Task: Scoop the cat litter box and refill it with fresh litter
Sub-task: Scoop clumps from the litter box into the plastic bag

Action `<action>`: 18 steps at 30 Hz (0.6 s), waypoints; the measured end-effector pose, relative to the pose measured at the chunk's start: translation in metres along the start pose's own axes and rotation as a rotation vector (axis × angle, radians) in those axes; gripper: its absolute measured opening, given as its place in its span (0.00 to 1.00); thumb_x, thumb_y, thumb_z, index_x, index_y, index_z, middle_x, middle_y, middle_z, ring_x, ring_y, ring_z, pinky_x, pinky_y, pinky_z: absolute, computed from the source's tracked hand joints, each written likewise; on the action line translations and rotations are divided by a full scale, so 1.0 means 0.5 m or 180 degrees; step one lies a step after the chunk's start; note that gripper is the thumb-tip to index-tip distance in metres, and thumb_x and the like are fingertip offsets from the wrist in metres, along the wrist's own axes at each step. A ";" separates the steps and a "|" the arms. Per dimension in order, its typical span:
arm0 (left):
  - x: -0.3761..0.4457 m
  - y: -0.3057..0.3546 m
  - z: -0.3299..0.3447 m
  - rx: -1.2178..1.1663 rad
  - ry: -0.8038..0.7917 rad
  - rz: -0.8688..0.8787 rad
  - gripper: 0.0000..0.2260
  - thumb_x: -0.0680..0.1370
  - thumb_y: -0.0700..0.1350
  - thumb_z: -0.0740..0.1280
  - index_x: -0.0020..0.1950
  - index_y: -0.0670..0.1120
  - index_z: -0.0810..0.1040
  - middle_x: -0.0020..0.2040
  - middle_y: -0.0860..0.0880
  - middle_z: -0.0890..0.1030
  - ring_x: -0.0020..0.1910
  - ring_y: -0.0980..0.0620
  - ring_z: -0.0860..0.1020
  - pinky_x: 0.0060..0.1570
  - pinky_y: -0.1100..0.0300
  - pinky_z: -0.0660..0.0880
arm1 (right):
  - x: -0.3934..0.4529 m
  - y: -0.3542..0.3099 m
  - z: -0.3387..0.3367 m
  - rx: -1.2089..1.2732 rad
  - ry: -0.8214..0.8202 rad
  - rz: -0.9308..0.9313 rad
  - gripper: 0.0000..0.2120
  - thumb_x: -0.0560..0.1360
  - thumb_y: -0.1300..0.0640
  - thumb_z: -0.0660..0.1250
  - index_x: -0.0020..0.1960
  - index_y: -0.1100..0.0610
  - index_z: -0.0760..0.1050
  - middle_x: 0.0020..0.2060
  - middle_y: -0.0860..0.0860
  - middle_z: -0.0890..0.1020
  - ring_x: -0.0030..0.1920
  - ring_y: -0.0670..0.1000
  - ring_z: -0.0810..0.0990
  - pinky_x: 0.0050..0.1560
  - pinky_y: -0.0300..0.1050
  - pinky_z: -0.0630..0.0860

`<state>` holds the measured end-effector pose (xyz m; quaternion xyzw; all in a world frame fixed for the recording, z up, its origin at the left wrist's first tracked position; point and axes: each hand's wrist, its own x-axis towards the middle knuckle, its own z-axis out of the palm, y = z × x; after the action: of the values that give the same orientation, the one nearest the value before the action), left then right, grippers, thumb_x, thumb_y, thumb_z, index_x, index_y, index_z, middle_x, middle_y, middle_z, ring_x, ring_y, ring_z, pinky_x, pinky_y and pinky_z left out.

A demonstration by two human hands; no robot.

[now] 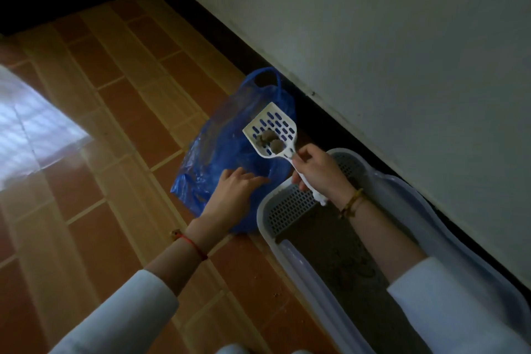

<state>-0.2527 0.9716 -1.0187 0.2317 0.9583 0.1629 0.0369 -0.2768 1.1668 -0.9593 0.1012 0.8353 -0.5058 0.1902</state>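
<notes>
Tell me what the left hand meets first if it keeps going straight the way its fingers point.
The left hand already lies over the blue plastic bag; straight on, its fingers likely meet more bag, though depth is unclear.

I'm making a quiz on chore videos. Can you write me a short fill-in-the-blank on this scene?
1. The right hand holds a white ____ carrying clumps.
2. The left hand rests on a ____ plastic bag.
3. The litter box lies along the ____.

Missing words: scoop; blue; wall
</notes>
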 end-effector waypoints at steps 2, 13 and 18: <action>-0.007 -0.007 0.001 0.0018 0.0008 0.0215 0.25 0.72 0.32 0.66 0.65 0.54 0.76 0.55 0.54 0.82 0.52 0.49 0.74 0.50 0.55 0.63 | 0.018 -0.002 0.007 -0.0691 0.0078 -0.0310 0.05 0.79 0.51 0.61 0.46 0.52 0.70 0.36 0.52 0.80 0.34 0.48 0.79 0.36 0.44 0.75; -0.046 -0.030 0.009 0.0027 -0.0006 0.0355 0.24 0.73 0.34 0.66 0.64 0.55 0.76 0.53 0.53 0.82 0.56 0.51 0.75 0.57 0.49 0.68 | 0.035 0.018 0.046 -0.3368 0.0779 -0.1662 0.23 0.78 0.56 0.63 0.70 0.53 0.61 0.51 0.57 0.78 0.51 0.55 0.77 0.53 0.49 0.74; -0.043 -0.018 0.002 -0.0014 0.0176 0.0275 0.21 0.74 0.37 0.67 0.64 0.54 0.76 0.56 0.55 0.81 0.58 0.51 0.75 0.58 0.51 0.68 | 0.010 0.011 0.027 -0.2910 0.0931 -0.1548 0.17 0.78 0.57 0.62 0.66 0.54 0.64 0.48 0.56 0.79 0.47 0.54 0.79 0.44 0.46 0.75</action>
<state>-0.2374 0.9545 -1.0225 0.2682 0.9477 0.1727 0.0038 -0.2763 1.1571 -0.9714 -0.1188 0.9875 -0.1006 -0.0261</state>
